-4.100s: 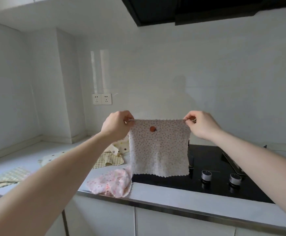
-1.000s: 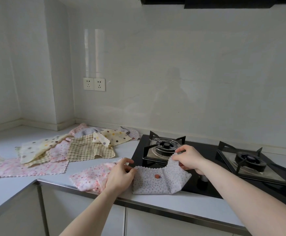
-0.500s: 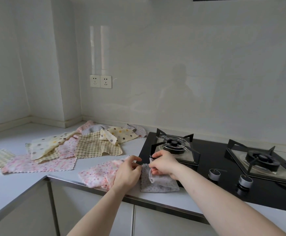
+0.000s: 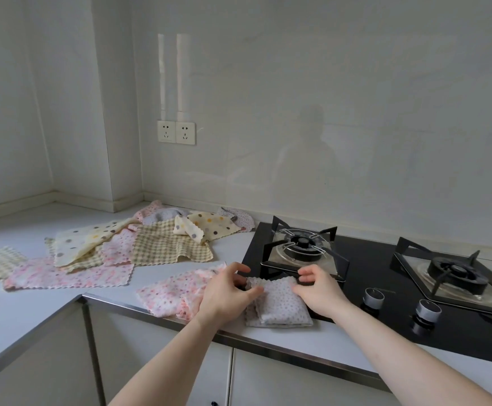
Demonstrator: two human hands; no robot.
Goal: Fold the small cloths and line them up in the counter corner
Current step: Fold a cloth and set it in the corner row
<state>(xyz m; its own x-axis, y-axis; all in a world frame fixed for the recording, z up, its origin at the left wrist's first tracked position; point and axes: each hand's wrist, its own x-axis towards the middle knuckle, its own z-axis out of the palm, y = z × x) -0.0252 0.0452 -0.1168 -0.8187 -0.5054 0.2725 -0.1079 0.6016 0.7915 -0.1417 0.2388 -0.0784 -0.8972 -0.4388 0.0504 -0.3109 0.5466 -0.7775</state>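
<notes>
The grey dotted cloth (image 4: 278, 304) lies folded into a small packet at the lower centre of the frame, on the front strip of the white counter (image 4: 19, 312), its far edge overlapping the black gas hob (image 4: 385, 288). It looks light, thin and limp, so the layers will likely spring open or slide unless pinched together; the best hold is probably at the scalloped open edge, thumb under and fingers on top. Its long axis seems to run from the near counter edge toward the back wall, scalloped edge pointing to the burner. The left hand (image 4: 227, 291) rests on the packet's left side, fingers loosely curled and thumb pressing, not gripping. The right hand (image 4: 316, 291) sits at its right edge, fingers bent and slightly apart, touching rather than clamping. A pink floral cloth (image 4: 171, 294) lies unfolded just left; more loose cloths (image 4: 163, 244) spread toward the corner at mid left.
</notes>
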